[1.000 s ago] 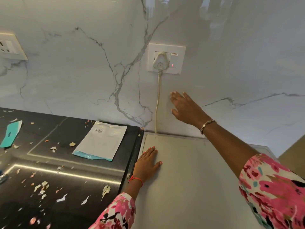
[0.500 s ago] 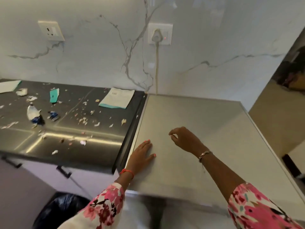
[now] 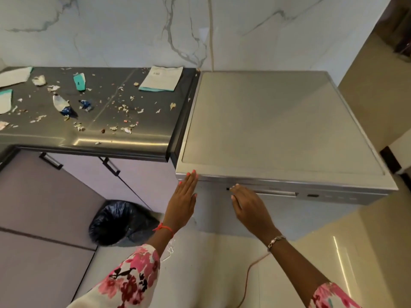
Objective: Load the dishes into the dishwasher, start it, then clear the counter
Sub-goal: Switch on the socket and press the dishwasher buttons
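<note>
Touching the dishwasher's (image 3: 278,121) edge, the left hand (image 3: 183,201) lies flat; the right hand (image 3: 249,207), slack-fingered, is at its handle (image 3: 275,193).

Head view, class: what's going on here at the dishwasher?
A person stands at the closed dishwasher. The left hand lays straight fingers on its top front edge. The right hand has its fingertips at the left end of the door handle. The counter beside it is strewn with scraps and a packet, and a black bin bag sits on the floor.
</note>
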Demonstrator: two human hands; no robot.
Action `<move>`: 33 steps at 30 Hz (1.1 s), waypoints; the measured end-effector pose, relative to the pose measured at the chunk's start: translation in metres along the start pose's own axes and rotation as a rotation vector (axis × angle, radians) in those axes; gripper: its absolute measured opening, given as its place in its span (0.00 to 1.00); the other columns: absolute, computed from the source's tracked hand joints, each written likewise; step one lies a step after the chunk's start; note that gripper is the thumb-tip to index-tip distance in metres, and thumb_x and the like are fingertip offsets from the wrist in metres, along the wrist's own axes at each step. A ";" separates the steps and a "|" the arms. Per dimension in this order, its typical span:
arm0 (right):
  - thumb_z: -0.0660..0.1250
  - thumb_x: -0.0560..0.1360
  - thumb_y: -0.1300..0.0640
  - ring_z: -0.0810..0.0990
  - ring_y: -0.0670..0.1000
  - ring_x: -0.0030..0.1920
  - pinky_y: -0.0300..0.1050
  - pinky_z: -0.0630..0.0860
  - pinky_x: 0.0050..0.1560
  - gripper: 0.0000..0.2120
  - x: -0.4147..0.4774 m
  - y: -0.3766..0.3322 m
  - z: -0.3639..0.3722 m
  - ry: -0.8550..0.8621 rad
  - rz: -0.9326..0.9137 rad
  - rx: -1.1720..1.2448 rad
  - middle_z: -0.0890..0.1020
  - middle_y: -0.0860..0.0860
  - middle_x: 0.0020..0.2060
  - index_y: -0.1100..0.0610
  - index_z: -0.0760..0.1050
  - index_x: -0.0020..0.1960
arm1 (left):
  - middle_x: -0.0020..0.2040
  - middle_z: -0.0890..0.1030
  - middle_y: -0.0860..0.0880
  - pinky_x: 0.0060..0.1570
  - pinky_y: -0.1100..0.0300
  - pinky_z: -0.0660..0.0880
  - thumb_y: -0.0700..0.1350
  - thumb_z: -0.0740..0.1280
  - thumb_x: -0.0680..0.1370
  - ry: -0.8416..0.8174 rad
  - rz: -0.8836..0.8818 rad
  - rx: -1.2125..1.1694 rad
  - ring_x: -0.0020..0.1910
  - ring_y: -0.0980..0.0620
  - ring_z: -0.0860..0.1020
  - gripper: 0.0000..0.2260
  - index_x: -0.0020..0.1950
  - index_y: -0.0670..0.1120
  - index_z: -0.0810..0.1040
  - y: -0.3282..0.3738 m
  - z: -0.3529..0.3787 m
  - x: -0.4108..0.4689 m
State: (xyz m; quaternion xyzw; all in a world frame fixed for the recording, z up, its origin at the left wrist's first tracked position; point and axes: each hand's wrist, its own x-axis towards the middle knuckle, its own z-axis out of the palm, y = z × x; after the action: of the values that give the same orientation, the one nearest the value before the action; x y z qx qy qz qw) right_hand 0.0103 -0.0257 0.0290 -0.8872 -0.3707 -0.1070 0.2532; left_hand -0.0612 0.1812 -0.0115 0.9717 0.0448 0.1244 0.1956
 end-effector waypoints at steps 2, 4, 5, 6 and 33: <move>0.69 0.71 0.66 0.82 0.59 0.52 0.52 0.80 0.51 0.11 -0.019 -0.008 0.022 0.015 -0.020 -0.058 0.83 0.61 0.49 0.67 0.79 0.53 | 0.77 0.45 0.50 0.75 0.64 0.39 0.41 0.56 0.82 0.005 -0.032 0.012 0.77 0.53 0.46 0.26 0.76 0.44 0.46 -0.012 0.010 -0.015; 0.59 0.75 0.60 0.79 0.62 0.58 0.55 0.77 0.56 0.16 -0.034 -0.015 0.042 0.001 -0.012 -0.116 0.81 0.62 0.54 0.67 0.78 0.57 | 0.77 0.43 0.52 0.75 0.60 0.42 0.42 0.54 0.82 0.006 -0.070 -0.009 0.77 0.54 0.43 0.26 0.76 0.46 0.45 -0.025 0.024 -0.028; 0.56 0.76 0.58 0.77 0.62 0.60 0.57 0.76 0.58 0.19 -0.040 -0.018 0.055 0.002 0.008 -0.131 0.80 0.62 0.56 0.66 0.77 0.59 | 0.77 0.43 0.52 0.76 0.58 0.44 0.42 0.54 0.83 0.009 -0.079 -0.021 0.77 0.55 0.43 0.26 0.76 0.47 0.44 -0.034 0.034 -0.033; 0.54 0.77 0.57 0.76 0.63 0.62 0.57 0.75 0.59 0.20 -0.043 -0.020 0.069 0.017 0.031 -0.143 0.79 0.62 0.57 0.66 0.76 0.61 | 0.77 0.43 0.53 0.76 0.55 0.46 0.42 0.54 0.83 0.021 -0.077 -0.031 0.77 0.54 0.44 0.26 0.76 0.47 0.44 -0.041 0.043 -0.034; 0.56 0.79 0.56 0.81 0.55 0.44 0.46 0.79 0.41 0.20 0.019 0.009 0.238 0.562 -0.249 -0.605 0.82 0.58 0.51 0.68 0.72 0.64 | 0.76 0.33 0.57 0.75 0.58 0.38 0.46 0.54 0.77 0.917 0.301 0.107 0.76 0.57 0.37 0.35 0.76 0.51 0.33 -0.117 0.184 0.055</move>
State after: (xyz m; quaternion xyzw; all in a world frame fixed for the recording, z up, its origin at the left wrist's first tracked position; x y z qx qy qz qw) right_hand 0.0307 0.1056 -0.1692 -0.8064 -0.3432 -0.4781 0.0578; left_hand 0.0352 0.2288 -0.2091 0.8212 -0.0083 0.5642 0.0853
